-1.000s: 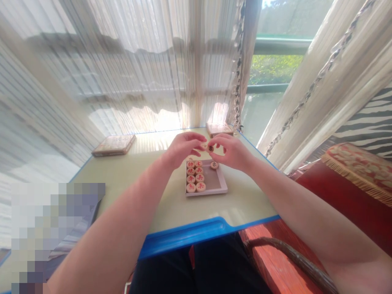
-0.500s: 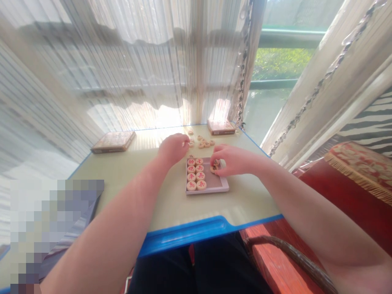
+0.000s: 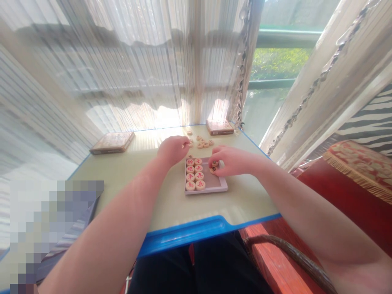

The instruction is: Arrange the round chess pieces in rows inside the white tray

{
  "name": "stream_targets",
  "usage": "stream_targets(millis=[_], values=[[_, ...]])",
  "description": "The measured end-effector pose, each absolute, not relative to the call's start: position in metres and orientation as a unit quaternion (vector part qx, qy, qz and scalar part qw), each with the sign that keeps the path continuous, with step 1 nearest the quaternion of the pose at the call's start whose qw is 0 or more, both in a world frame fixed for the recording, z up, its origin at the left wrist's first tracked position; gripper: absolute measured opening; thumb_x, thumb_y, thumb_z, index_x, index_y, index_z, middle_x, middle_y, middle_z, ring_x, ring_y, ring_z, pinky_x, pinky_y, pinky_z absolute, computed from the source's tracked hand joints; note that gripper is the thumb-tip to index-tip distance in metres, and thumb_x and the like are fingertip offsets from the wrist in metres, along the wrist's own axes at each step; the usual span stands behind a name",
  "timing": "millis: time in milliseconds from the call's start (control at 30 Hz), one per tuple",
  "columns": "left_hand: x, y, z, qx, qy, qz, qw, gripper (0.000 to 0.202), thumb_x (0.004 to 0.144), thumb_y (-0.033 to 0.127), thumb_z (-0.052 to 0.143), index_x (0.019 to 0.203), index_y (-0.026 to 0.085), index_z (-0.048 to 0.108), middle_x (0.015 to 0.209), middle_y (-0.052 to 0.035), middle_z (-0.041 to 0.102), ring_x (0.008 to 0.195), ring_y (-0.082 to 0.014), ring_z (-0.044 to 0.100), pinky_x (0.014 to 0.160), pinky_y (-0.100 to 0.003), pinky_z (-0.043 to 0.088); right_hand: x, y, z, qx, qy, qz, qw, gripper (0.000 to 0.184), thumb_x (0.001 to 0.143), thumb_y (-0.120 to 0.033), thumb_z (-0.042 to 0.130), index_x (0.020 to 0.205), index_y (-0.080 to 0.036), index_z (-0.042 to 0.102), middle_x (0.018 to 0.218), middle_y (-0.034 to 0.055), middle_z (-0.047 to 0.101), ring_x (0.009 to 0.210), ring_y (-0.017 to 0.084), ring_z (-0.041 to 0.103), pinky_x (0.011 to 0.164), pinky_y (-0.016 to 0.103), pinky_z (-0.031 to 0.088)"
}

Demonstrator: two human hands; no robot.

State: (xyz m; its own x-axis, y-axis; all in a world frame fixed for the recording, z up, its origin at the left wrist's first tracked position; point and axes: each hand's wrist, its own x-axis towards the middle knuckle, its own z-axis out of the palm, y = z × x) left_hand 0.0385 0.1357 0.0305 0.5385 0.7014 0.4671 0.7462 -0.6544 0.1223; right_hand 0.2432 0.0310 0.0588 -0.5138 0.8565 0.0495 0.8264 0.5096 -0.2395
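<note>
On the smooth, pale bench with glossy blue edging: shallow white-walled tray, matte brownish bottom, left half packed with chunky round red-marked discs in two columns. Right hand over the tray's right side, pinching a black-marked disc, just in front of a second one. Left hand curled near loose discs beyond the tray; can't tell contents. Behind, sheer curtain of fine vertical strings.
</note>
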Motion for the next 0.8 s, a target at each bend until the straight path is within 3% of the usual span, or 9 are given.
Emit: stream_targets(millis=[800], values=[[0.0329,0.1395,0.0292,-0.873,-0.432,-0.218,0.054,0.026,0.077,0.023,0.044,0.083,0.021,0.069,0.085,-0.0046,0.07,0.079,-0.0208,0.061,0.072,-0.031,0.046,0.2469,0.0306,0.0645,-0.476,-0.871,0.101,0.072,0.019,0.071,-0.026,0.057,0.085,-0.02,0.069,0.087,0.0051,0.061,0.077,0.017,0.056,0.071,0.027,0.042]])
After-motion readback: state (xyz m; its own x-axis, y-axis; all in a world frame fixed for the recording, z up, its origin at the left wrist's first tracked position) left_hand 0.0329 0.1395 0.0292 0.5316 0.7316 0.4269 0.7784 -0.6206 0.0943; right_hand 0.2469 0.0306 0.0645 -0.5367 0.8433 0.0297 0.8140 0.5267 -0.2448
